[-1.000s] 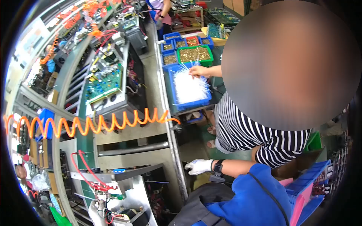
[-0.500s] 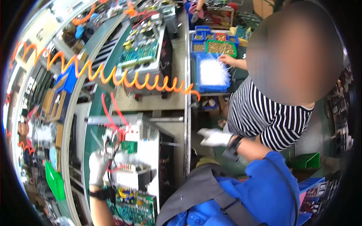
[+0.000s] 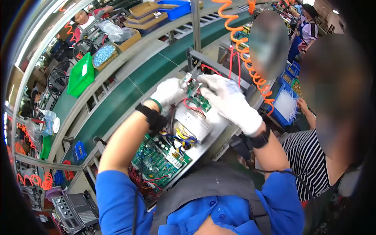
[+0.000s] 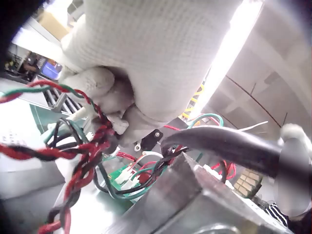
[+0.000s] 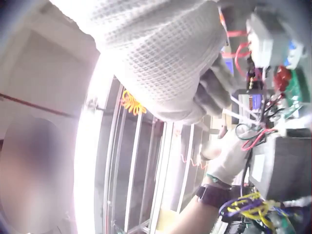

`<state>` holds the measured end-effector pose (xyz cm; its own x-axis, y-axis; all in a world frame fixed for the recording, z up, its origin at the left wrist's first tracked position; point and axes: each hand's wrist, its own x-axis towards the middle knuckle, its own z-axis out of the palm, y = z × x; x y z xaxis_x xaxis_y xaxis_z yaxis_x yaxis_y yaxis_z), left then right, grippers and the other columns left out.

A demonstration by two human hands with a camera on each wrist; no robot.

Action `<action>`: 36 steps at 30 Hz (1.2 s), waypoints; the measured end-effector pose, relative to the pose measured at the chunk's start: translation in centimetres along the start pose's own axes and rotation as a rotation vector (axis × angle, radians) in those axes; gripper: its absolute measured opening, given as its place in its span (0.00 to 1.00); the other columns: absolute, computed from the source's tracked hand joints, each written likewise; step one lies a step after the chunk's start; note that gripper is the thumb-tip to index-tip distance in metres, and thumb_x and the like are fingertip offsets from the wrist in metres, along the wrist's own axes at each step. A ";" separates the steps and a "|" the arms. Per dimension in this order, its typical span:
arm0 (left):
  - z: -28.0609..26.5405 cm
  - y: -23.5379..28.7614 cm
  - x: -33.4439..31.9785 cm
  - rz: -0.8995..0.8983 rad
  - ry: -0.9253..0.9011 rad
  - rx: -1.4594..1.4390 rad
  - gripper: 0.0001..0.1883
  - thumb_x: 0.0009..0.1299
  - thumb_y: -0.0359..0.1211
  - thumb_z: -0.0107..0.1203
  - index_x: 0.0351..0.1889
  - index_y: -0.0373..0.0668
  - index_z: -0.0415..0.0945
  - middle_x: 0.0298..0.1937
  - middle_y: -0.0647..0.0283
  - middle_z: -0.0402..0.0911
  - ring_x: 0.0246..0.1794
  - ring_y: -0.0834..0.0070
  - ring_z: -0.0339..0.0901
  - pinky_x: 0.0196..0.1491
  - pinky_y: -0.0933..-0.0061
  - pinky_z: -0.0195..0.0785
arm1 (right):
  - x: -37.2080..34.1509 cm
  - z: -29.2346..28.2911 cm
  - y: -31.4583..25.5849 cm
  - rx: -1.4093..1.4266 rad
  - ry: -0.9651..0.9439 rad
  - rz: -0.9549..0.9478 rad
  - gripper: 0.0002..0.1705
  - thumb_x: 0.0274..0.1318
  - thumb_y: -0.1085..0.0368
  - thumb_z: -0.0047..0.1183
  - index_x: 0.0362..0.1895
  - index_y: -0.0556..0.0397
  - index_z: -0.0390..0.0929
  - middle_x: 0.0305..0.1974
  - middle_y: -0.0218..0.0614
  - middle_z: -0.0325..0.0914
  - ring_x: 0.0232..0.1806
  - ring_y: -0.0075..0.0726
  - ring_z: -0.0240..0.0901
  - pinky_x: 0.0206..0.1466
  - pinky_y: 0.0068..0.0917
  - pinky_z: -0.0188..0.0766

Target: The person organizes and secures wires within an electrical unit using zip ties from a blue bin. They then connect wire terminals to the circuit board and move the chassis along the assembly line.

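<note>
In the head view my white-gloved left hand grips a bundle of wires at the far end of an opened electronic unit. Close up, its fingers curl at twisted red and black wires. My gloved right hand reaches over the same bundle from the right, its thumb and fingers bent toward the left fingertips. Thin white strips show between the two hands; I cannot tell whether the right fingers pinch one. Below the hands sit a boxy transformer and a green circuit board.
An orange coiled hose hangs just right of the hands. Beyond it a person in a striped top reaches to a blue bin of white strips. The green conveyor runs along the left, with a green bin past its rail.
The view has swung left onto the unit. My right hand has come from beside the bench to the wire bundle, joining the left hand, which was at the unit's wires before.
</note>
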<state>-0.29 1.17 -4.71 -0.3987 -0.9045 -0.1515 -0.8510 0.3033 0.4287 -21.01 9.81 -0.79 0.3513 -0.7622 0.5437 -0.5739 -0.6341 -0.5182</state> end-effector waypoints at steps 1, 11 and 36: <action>0.5 -0.1 -0.1 -0.023 0.056 -0.003 0.12 0.63 0.38 0.51 0.31 0.38 0.79 0.28 0.46 0.81 0.33 0.49 0.79 0.39 0.54 0.70 | 1.3 1.6 1.7 -0.120 -0.087 0.095 0.23 0.58 0.59 0.52 0.56 0.55 0.75 0.46 0.50 0.79 0.48 0.53 0.77 0.51 0.39 0.72; 2.5 -4.1 1.0 0.189 0.107 -0.245 0.14 0.65 0.30 0.47 0.44 0.34 0.78 0.41 0.44 0.82 0.43 0.48 0.80 0.46 0.57 0.71 | 5.5 7.9 6.0 -0.228 -0.148 0.099 0.10 0.34 0.62 0.59 0.23 0.54 0.79 0.25 0.46 0.78 0.29 0.51 0.80 0.29 0.45 0.74; 0.1 0.1 -1.9 0.200 0.161 0.417 0.22 0.59 0.40 0.59 0.48 0.37 0.78 0.34 0.48 0.82 0.36 0.51 0.80 0.39 0.58 0.70 | -24.2 2.4 10.7 0.540 0.006 0.583 0.13 0.64 0.58 0.50 0.46 0.51 0.78 0.29 0.29 0.77 0.23 0.21 0.72 0.29 0.25 0.71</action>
<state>0.39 2.96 -4.48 -0.5386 -0.8410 0.0515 -0.8405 0.5405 0.0368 -33.85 21.14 -21.05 0.0992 -0.9911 0.0889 -0.2255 -0.1094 -0.9681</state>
